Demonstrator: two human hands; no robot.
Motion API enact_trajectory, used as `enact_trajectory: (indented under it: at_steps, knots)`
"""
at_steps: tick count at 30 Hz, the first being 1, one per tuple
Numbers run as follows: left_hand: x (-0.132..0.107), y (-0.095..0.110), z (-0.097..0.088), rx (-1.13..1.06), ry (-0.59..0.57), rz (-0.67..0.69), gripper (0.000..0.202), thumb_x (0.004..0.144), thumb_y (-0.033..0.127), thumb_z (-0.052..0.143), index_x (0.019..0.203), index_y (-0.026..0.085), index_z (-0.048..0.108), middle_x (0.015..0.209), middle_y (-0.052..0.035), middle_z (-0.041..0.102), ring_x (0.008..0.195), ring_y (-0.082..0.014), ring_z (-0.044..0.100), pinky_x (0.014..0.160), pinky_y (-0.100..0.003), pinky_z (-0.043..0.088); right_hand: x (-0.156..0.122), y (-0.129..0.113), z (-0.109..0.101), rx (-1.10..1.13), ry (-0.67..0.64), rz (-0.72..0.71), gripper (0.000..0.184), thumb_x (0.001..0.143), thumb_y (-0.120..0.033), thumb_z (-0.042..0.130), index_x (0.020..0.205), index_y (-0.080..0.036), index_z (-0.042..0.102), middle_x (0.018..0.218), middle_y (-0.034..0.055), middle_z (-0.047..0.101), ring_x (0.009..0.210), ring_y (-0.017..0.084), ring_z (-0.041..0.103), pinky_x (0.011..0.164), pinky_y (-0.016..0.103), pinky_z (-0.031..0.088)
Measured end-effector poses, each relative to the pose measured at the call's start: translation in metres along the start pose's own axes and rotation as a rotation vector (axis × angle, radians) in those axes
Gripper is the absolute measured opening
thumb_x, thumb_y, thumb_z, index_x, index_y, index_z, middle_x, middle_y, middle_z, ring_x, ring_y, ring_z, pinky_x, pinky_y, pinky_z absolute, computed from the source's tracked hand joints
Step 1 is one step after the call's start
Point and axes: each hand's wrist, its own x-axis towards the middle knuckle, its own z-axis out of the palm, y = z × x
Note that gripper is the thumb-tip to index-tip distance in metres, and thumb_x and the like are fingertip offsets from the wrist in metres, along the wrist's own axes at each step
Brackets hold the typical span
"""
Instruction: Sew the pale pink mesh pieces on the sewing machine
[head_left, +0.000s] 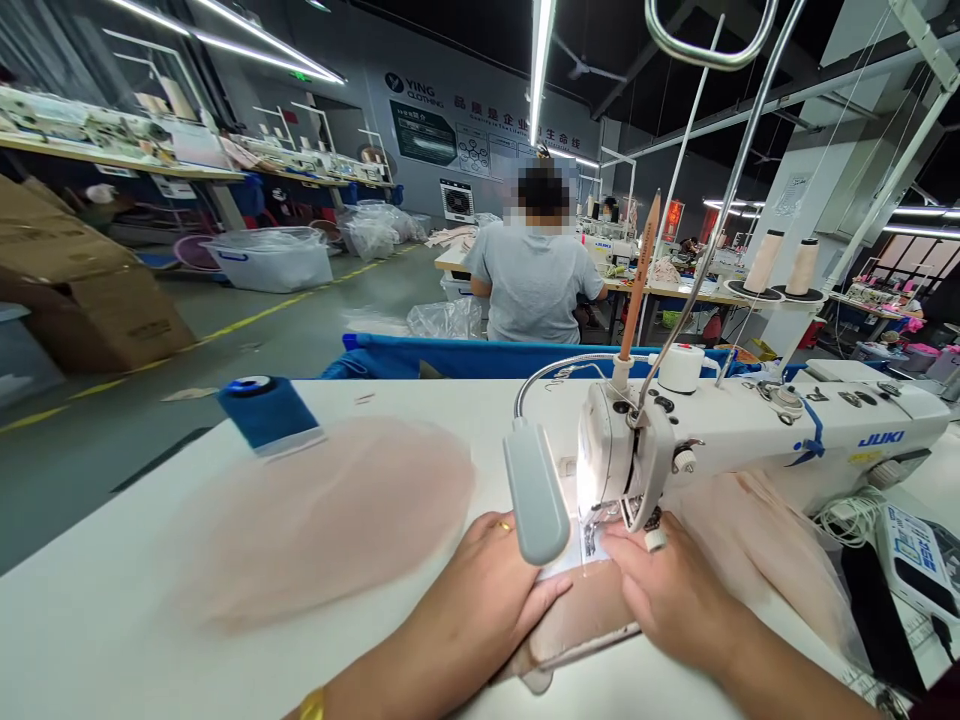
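Bare left hand (487,585) and bare right hand (679,590) frame a flat, pinkish-beige, cloth-like piece (586,612) at a white JUKI sewing machine (832,430).
Both lie palm-down about the piece, just before the silvery metal presser foot (590,538); whether they pinch it, I cannot tell. Stitching looks under way; how much is done or left does not show.

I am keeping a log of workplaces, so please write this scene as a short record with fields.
Machine: white sewing machine, small lamp beside its needle area
Left hand: on beige cloth, partly behind the lamp
Right hand: at the cloth's other side, fingertips near the needle area
Table, left: thin pink cloth, blue object
Upright on machine: pencil
Beyond table: person in grey shirt, back turned
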Motion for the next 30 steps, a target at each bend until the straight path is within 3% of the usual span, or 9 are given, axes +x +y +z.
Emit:
enact_trajectory:
  at_steps: [5,7,9,13,16,19,21,25,30]
  knots:
    - [0.011,0.016,-0.034,-0.087,-0.179,-0.021,0.050,0.114,0.038,0.041,0.071,0.025,0.063,0.064,-0.0001,0.063,0.058,-0.0200,0.053,0.069,-0.033,0.045,-0.004,-0.006,0.005,0.097,0.026,-0.104,0.042,0.089,0.000,0.050,0.119,-0.022,0.069,0.112,0.0093,0.077,0.094,0.027,0.066,0.082,0.039,0.058]
    - [0.022,0.017,-0.051,-0.067,-0.104,-0.013,0.049,0.112,0.029,0.034,0.073,0.025,0.064,0.068,-0.0016,0.066,0.063,-0.0216,0.056,0.071,-0.034,0.045,0.000,-0.014,0.004,0.157,0.062,-0.161,0.040,0.094,-0.002,0.050,0.124,-0.022,0.068,0.116,0.0103,0.077,0.100,0.028,0.067,0.085,0.039,0.058]
    - [0.031,0.016,-0.062,-0.091,-0.137,-0.019,0.043,0.107,0.023,0.034,0.082,0.025,0.069,0.084,-0.0050,0.076,0.077,-0.0243,0.065,0.076,-0.035,0.049,0.005,-0.026,0.003,0.230,0.057,-0.181,0.034,0.101,-0.009,0.053,0.130,-0.022,0.065,0.126,0.0114,0.077,0.111,0.029,0.067,0.092,0.040,0.057]
    - [0.032,0.025,-0.062,-0.082,-0.364,-0.172,0.021,0.100,0.021,0.053,0.093,0.025,0.073,0.087,-0.0040,0.079,0.075,-0.0236,0.073,0.074,-0.031,0.055,0.011,-0.043,0.009,0.299,-0.073,-0.155,0.023,0.101,-0.024,0.070,0.124,-0.024,0.065,0.111,0.0063,0.078,0.100,0.027,0.067,0.087,0.039,0.055]
    - [0.021,0.037,-0.061,0.161,-0.560,-0.406,0.015,0.093,0.019,0.062,0.099,0.020,0.075,0.076,-0.0087,0.077,0.067,-0.0319,0.075,0.064,-0.036,0.051,0.006,-0.041,0.016,0.277,-0.087,-0.182,0.021,0.096,-0.017,0.072,0.116,-0.025,0.068,0.097,0.0029,0.074,0.090,0.025,0.064,0.082,0.037,0.050]
    - [0.017,0.045,-0.068,0.231,-0.691,-0.460,0.018,0.094,0.026,0.059,0.097,0.018,0.076,0.079,-0.0145,0.078,0.074,-0.0392,0.077,0.067,-0.042,0.052,-0.002,-0.033,0.020,0.279,-0.056,-0.205,0.021,0.090,-0.009,0.069,0.102,-0.026,0.070,0.089,-0.0001,0.069,0.085,0.022,0.060,0.078,0.035,0.046]
    - [0.018,0.046,-0.070,0.205,-0.652,-0.414,0.017,0.091,0.028,0.059,0.094,0.019,0.073,0.090,-0.0160,0.079,0.082,-0.0386,0.076,0.072,-0.043,0.053,-0.005,-0.029,0.016,0.275,-0.048,-0.185,0.022,0.086,-0.007,0.068,0.098,-0.026,0.071,0.086,-0.0010,0.066,0.084,0.021,0.059,0.077,0.035,0.044]
    - [0.022,0.035,-0.055,-0.040,-0.373,-0.231,0.011,0.084,0.026,0.055,0.072,0.024,0.055,0.087,-0.0074,0.069,0.075,-0.0253,0.064,0.073,-0.036,0.050,-0.003,-0.030,0.001,0.339,-0.052,-0.093,0.015,0.088,-0.012,0.062,0.093,-0.026,0.067,0.081,-0.0021,0.064,0.080,0.020,0.058,0.080,0.035,0.046]
    - [0.016,0.026,-0.029,-0.416,-0.332,-0.406,0.018,0.085,0.034,0.054,0.072,0.026,0.046,0.065,0.0043,0.050,0.060,-0.0172,0.048,0.059,-0.027,0.037,0.003,-0.032,-0.006,0.517,-0.033,0.051,0.017,0.096,-0.025,0.060,0.081,-0.025,0.051,0.079,-0.0022,0.062,0.078,0.019,0.059,0.081,0.032,0.049]
